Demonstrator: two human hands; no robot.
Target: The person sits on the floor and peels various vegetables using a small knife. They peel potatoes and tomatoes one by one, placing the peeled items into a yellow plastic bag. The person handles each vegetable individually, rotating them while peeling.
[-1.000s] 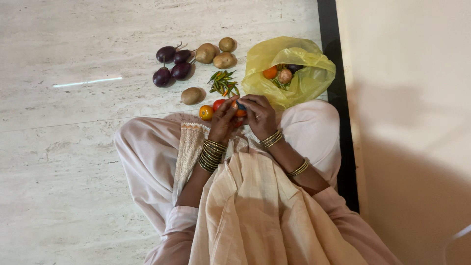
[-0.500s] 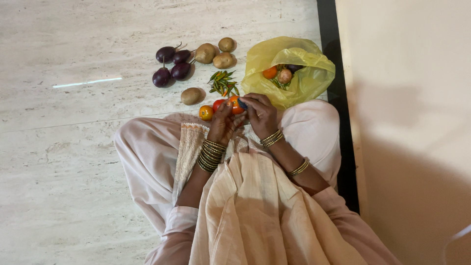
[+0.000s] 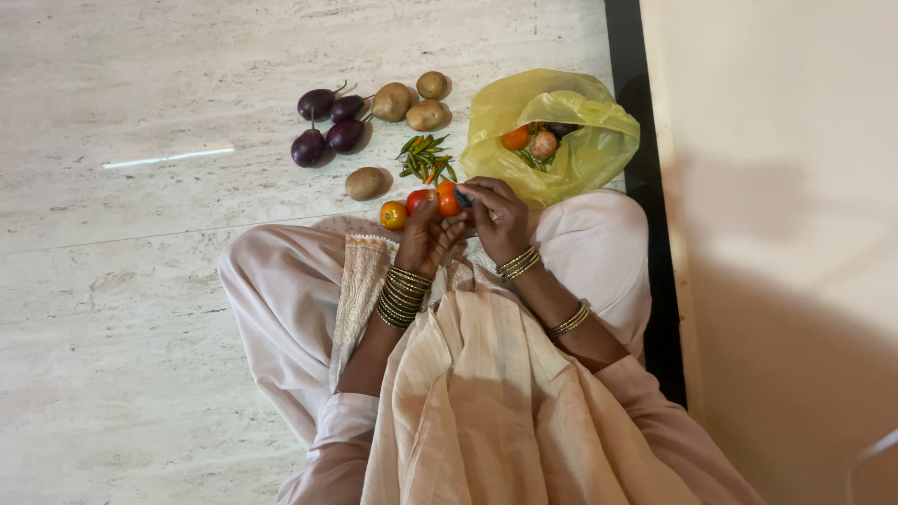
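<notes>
Since the earlier frames almost nothing has shifted: both hands have stayed together over the lap, just in front of the vegetables. The left hand [image 3: 426, 238] is curled round an orange tomato [image 3: 448, 198], held up at the fingertips; a second, redder tomato [image 3: 417, 199] is touching it on the left. The right hand [image 3: 496, 223] is pinched shut on a small dark-blue object [image 3: 464, 197], pressed against the held tomato; what it is cannot be told. So the work on the tomato is judged ongoing, not finished.

Around: a loose tomato [image 3: 393, 215] by the knee, green chillies [image 3: 423, 154], potatoes [image 3: 392, 101], small purple aubergines [image 3: 318, 103], all on the marble floor [image 3: 140, 281]. A yellow bag [image 3: 599, 140] with more vegetables sits just beyond the right hand. Nothing is blocking the hands; the chillies lie closest.
</notes>
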